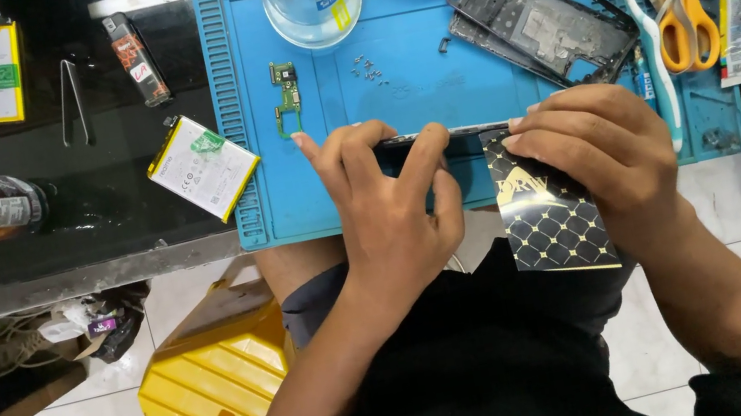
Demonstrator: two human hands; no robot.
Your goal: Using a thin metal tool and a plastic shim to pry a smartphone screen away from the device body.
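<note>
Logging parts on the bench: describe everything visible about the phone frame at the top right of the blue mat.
The phone frame is a black rectangular shell, looks like plastic or metal, with its inside facing up. It shows a cutout at its upper left corner, a raised border and a greyish inner plate with small fittings. It lies flat and slanted on the blue mat, long axis running from upper left to lower right. A second dark piece seems to lie under its lower edge. Neither hand touches it; a toothbrush lies just to its right.
</note>
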